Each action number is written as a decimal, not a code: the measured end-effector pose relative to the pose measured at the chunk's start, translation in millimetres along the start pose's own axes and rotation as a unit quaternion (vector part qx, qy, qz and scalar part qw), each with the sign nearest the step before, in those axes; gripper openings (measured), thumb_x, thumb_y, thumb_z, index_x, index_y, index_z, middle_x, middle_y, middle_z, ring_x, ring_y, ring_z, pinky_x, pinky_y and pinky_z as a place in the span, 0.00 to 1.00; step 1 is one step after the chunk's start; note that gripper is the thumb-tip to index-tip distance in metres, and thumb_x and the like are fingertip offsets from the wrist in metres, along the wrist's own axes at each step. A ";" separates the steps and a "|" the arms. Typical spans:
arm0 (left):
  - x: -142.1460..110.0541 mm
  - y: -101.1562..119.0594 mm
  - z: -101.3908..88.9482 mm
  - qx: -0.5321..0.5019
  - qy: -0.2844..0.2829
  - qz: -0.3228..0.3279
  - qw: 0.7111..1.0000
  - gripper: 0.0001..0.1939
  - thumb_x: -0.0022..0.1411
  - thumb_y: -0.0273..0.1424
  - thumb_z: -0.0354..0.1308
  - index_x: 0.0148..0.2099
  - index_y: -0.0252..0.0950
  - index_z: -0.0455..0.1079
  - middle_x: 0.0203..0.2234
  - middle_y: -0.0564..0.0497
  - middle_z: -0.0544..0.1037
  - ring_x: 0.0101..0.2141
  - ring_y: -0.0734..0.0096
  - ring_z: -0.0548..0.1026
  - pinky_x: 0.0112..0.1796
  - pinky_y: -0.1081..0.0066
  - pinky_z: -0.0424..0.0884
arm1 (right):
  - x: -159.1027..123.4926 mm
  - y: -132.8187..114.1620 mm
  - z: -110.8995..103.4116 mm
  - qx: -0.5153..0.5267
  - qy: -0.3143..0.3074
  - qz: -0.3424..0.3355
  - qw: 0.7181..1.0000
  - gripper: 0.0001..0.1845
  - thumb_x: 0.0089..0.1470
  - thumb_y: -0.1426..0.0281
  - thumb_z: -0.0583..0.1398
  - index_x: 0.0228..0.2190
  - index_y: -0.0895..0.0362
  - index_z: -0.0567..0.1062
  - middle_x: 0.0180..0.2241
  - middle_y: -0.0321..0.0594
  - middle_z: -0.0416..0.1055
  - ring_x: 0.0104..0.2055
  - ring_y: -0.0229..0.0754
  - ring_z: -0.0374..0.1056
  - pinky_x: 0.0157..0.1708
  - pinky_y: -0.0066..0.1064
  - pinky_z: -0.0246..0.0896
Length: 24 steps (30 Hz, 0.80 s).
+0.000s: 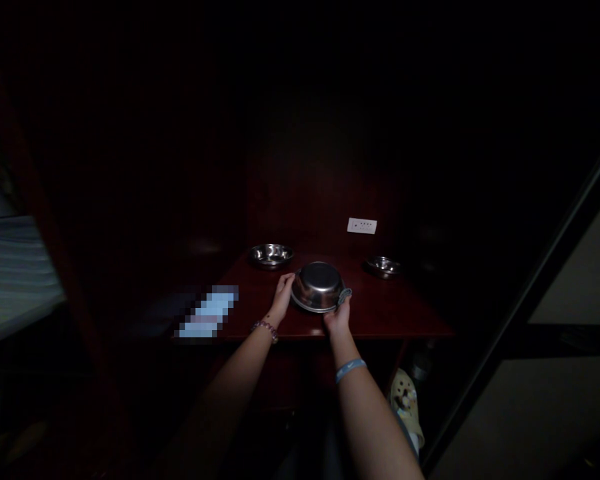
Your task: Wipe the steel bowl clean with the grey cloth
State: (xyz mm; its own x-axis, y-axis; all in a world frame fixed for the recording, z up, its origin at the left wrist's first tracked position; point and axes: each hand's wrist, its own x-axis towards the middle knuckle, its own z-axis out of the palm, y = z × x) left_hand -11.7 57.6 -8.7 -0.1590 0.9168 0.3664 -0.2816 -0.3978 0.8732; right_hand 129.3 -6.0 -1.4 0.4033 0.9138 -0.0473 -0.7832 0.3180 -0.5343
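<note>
A shiny metal bowl (320, 283) is held upside down over the dark red desk (380, 317), its base facing up. My left hand (281, 297) is closed on the bowl's left rim, the wrist wearing a beaded bracelet. At the right rim, my right hand (339, 317) grips the bowl and a folded grey cloth (345, 295) pressed against its edge. Part of the right fingers is hidden behind the cloth and bowl. Behind to the left stands another metal bowl (271, 255), upright. A smaller-looking metal bowl (384, 267) sits at the back right.
A white power socket (362, 226) is on the back wall. At the desk's left lies a pixelated bright rectangle (207, 313). Below the desk at right is a foot in a pale clog (406, 403). Dark panels enclose both sides.
</note>
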 end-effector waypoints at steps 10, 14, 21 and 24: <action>0.8 0.4 2.1 -0.019 -0.013 -0.001 1.000 0.19 0.58 0.39 0.59 0.49 0.35 0.74 0.51 0.41 0.76 0.53 0.58 0.72 0.58 0.58 0.62 | 3.5 0.2 -0.1 -0.023 0.010 0.005 1.000 0.21 0.64 0.59 0.47 0.33 0.52 0.77 0.35 0.35 0.80 0.40 0.36 0.76 0.47 0.35 0.71; 1.0 0.5 1.5 -0.021 -0.022 -0.001 1.000 0.21 0.58 0.39 0.59 0.51 0.34 0.74 0.52 0.40 0.75 0.54 0.57 0.71 0.59 0.56 0.61 | 1.0 -0.8 2.0 -0.030 0.007 0.005 1.000 0.21 0.64 0.59 0.47 0.34 0.52 0.77 0.35 0.35 0.80 0.40 0.36 0.76 0.48 0.36 0.71; -0.1 5.2 -0.8 -0.063 -0.029 -0.004 0.998 0.23 0.55 0.38 0.59 0.50 0.31 0.75 0.52 0.40 0.76 0.53 0.55 0.73 0.58 0.55 0.62 | -3.1 -3.7 3.4 -0.014 0.020 0.039 0.999 0.19 0.63 0.58 0.49 0.33 0.54 0.76 0.33 0.36 0.80 0.39 0.39 0.76 0.46 0.40 0.73; -1.4 8.4 -1.1 -0.068 -0.022 -0.006 0.997 0.21 0.54 0.36 0.58 0.48 0.31 0.76 0.51 0.41 0.77 0.53 0.56 0.73 0.59 0.56 0.61 | -1.2 -2.1 0.8 -0.035 -0.003 0.015 0.999 0.18 0.62 0.58 0.51 0.31 0.53 0.75 0.32 0.37 0.79 0.39 0.40 0.76 0.43 0.40 0.74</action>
State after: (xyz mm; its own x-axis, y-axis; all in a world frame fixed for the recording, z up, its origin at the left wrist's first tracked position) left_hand -14.9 52.9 -2.3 -0.1142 0.9210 0.3724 -0.4088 -0.3852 0.8273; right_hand 130.1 -7.5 0.4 0.3769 0.9244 -0.0584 -0.7592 0.2722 -0.5911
